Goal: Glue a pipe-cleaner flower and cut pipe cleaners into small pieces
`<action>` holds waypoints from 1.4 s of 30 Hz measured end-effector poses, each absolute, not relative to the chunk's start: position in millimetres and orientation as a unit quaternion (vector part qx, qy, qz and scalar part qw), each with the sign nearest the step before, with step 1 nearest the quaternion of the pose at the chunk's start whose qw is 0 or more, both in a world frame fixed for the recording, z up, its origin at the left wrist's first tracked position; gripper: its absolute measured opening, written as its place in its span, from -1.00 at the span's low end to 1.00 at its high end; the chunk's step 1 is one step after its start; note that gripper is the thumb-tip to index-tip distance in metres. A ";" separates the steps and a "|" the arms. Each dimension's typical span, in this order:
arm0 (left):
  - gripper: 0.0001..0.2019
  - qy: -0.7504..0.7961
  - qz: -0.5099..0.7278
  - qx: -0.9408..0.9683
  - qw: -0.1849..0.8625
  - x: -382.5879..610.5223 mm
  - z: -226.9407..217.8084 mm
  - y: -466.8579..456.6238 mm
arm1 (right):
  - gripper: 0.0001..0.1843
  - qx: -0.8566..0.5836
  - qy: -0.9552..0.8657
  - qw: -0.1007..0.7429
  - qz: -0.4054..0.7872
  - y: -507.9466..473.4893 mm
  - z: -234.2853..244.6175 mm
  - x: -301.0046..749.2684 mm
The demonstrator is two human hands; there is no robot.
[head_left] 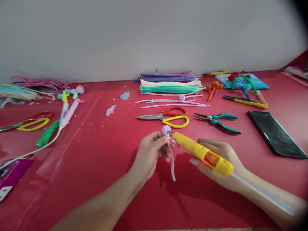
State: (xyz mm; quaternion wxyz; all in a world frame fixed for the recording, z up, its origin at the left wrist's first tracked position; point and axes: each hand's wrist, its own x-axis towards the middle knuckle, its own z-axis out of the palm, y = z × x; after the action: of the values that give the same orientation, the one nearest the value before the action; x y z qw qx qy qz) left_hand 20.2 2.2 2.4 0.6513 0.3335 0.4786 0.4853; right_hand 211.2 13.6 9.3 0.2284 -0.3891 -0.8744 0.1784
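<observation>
My left hand (pixel 150 154) pinches a small lilac pipe-cleaner flower (pixel 166 130) whose stem (pixel 172 163) hangs down below the fingers. My right hand (pixel 220 162) grips a yellow pen-shaped hot glue gun (pixel 201 153) with an orange window. Its metal tip touches the flower head. A clear glue stick (pixel 260 192) sticks out of the back of the gun along my right forearm. Both hands hover just above the red table (pixel 101 160).
Scissors with red and yellow handles (pixel 168 117) and teal pliers (pixel 218 122) lie just beyond my hands. Behind them are a stack of pipe cleaners (pixel 169 86), a black phone (pixel 275 133) at right, and finished flowers (pixel 238 80). Another pair of scissors (pixel 30 123) and pink glue gun (pixel 68 114) lie at left.
</observation>
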 end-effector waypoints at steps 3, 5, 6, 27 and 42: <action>-0.84 0.482 0.485 0.329 0.652 20.7 3.1 2.2 | -0.77 -0.384 -0.877 0.236 0.167 13.2 8.9 211.2; -0.84 0.483 0.486 0.325 0.652 20.9 3.5 2.2 | -0.77 -0.380 -0.878 0.237 0.169 13.2 9.2 211.1; -0.84 0.484 0.486 0.324 0.652 20.9 3.6 2.2 | -0.78 -0.380 -0.877 0.236 0.173 13.3 9.5 211.0; -0.85 0.496 0.515 0.321 0.621 15.0 3.8 9.1 | -0.97 -0.413 -0.855 0.244 0.197 21.5 23.8 215.3; -0.85 0.486 0.508 0.329 0.630 15.6 -0.2 8.5 | -0.67 -0.458 -0.880 0.102 0.068 34.7 15.9 224.1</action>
State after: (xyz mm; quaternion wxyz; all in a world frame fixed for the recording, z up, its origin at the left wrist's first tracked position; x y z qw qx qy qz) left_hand 15.6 8.5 -0.2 0.6299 0.3292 0.4863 0.5083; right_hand 224.1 34.7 15.9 0.1025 -0.4581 -0.8804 0.0679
